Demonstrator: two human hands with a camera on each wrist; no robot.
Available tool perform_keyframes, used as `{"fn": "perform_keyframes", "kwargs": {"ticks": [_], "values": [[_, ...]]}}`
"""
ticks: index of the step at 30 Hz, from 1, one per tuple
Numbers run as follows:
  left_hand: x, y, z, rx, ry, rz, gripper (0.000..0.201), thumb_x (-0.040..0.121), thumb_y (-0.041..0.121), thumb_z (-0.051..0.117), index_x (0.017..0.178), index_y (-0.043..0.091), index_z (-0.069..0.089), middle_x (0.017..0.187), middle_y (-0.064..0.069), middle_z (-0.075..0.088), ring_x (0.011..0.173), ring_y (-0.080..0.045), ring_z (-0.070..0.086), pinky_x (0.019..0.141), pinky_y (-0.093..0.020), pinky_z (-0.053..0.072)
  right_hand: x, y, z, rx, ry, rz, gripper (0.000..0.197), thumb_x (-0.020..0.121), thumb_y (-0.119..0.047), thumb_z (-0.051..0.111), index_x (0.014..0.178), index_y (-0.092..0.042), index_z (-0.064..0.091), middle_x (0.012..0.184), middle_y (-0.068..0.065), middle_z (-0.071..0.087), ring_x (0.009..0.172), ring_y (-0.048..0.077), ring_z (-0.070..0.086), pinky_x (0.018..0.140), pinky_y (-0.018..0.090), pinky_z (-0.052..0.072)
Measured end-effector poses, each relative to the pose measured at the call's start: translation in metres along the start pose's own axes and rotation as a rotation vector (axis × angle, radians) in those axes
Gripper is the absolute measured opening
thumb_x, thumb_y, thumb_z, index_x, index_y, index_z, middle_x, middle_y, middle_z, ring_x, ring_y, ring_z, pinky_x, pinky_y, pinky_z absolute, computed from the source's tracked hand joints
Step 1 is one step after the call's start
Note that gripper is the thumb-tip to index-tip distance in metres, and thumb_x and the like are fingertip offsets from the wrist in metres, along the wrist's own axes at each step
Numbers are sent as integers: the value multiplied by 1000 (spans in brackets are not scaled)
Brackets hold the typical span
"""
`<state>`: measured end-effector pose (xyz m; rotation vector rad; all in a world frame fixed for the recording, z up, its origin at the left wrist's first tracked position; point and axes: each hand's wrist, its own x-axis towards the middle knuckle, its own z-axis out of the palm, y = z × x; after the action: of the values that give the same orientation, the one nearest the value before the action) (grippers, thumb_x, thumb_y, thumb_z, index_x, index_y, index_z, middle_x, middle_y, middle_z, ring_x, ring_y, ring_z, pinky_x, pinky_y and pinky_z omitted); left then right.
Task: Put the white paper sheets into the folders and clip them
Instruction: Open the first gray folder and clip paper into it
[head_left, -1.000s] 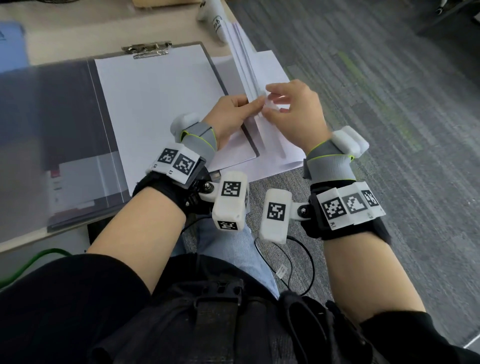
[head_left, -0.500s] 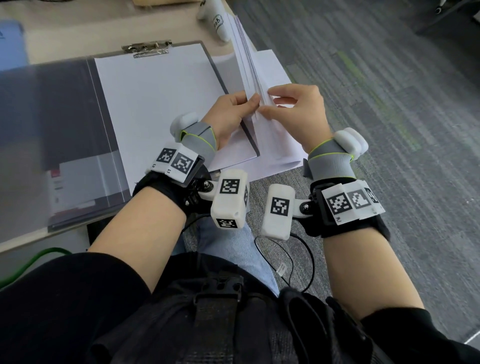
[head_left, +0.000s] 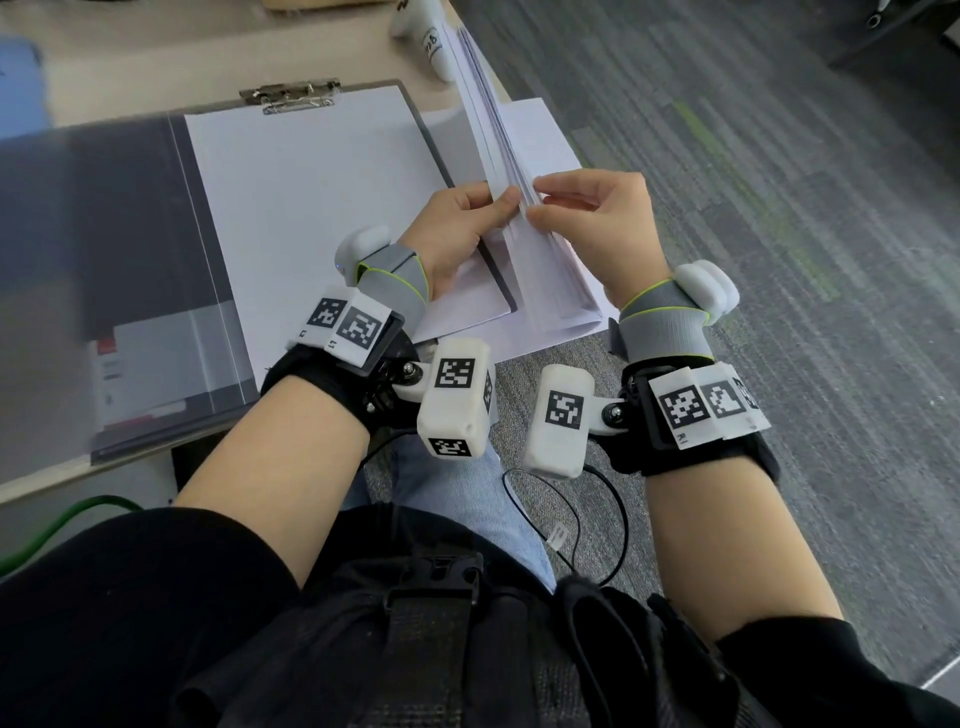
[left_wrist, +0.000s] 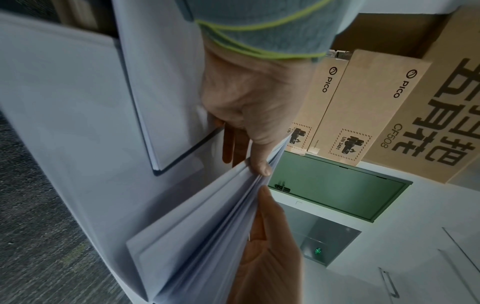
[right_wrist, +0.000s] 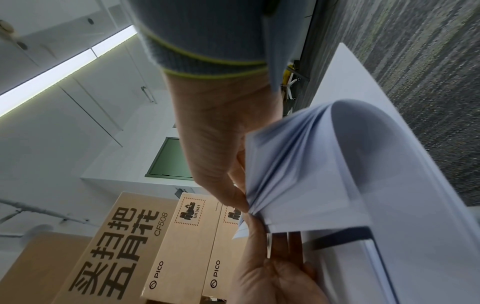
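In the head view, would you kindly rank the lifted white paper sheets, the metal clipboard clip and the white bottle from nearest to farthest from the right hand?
1. Lifted white paper sheets: pinched by the right hand.
2. White bottle: table's far edge.
3. Metal clipboard clip: far left, atop the folder.

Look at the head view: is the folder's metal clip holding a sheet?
Yes: the clip at the folder's top edge sits over the sheet lying flat in it.

Head view looks down; wrist views close, upward; all share hands (head_left: 545, 218) on paper stack (head_left: 524, 208)
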<state>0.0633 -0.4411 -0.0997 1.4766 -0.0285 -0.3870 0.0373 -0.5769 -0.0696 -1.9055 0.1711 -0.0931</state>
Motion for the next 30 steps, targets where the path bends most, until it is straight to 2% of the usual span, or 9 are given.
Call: {"fn": "perform_keyframes", "kwargs": {"ticks": [4, 6, 9, 14, 18, 22, 24, 27, 30], "values": [[2, 0, 0, 29, 41, -12, 16, 93, 16, 57, 79, 10, 64, 73, -3, 66, 74, -17, 61, 79, -28, 52, -1, 1, -1, 12, 4, 11, 40, 60, -19, 69, 98, -7, 72, 87, 3, 69, 84, 11, 64, 91, 27, 54], [2, 1, 2, 78, 84, -30, 26, 92, 14, 58, 66, 15, 56, 54, 10, 58, 55, -4, 54, 58, -13, 44, -1, 1, -2, 14, 7, 16, 37, 62, -16, 69, 98, -7, 72, 86, 3, 69, 84, 11, 64, 91, 27, 54], [2, 0, 5, 128, 119, -46, 29, 91, 12, 57, 63, 14, 50, 50, 8, 50, 42, 1, 44, 45, -10, 33, 0, 1, -6, -45, 24, -12, 30, 71, -6, 68, 100, -8, 71, 90, 2, 69, 85, 11, 64, 88, 25, 54], [2, 2, 4, 109, 127, -83, 20, 81, 23, 65, 65, 16, 55, 75, -7, 52, 75, -19, 48, 75, -27, 38, 3, -1, -16, -315, 207, -44, 49, 67, -23, 54, 112, -12, 69, 116, 5, 69, 111, 17, 62, 97, 28, 48], [0, 4, 2, 83, 135, -105, 21, 74, 26, 66, 60, 17, 54, 67, -6, 54, 72, -22, 47, 77, -33, 37, -4, -3, -8, -422, 126, -83, 68, 64, -55, 62, 118, -14, 64, 124, 4, 63, 120, 22, 55, 101, 35, 44], [-2, 8, 2, 18, 88, -87, 29, 91, 14, 58, 62, 16, 56, 50, 8, 59, 58, -11, 54, 68, -27, 46, -12, -2, 7, -599, -111, 44, 84, 70, -45, 76, 138, -14, 40, 131, 8, 56, 123, 25, 51, 100, 39, 44], [-5, 15, 1, -17, 30, -53, 24, 94, 17, 54, 72, 15, 64, 65, 6, 68, 67, -8, 63, 78, -27, 52, -12, -1, 16, -672, -62, 62, 71, 74, -34, 72, 134, -12, 40, 125, 13, 58, 119, 31, 53, 94, 40, 46], [-11, 25, -3, 54, -6, -43, 24, 97, 30, 47, 84, 20, 65, 91, 2, 70, 81, -3, 67, 71, -16, 46, -9, -2, 16, -722, 44, 176, 47, 82, -16, 59, 126, -8, 44, 123, 18, 55, 115, 36, 54, 82, 35, 43], [-17, 30, -17, 151, 47, -28, 23, 94, 37, 49, 82, 27, 65, 95, 8, 72, 96, -8, 64, 80, -28, 40, -8, -5, 11, -732, 127, 212, 38, 85, -10, 50, 123, -7, 45, 124, 20, 53, 113, 38, 53, 78, 35, 37]]}}
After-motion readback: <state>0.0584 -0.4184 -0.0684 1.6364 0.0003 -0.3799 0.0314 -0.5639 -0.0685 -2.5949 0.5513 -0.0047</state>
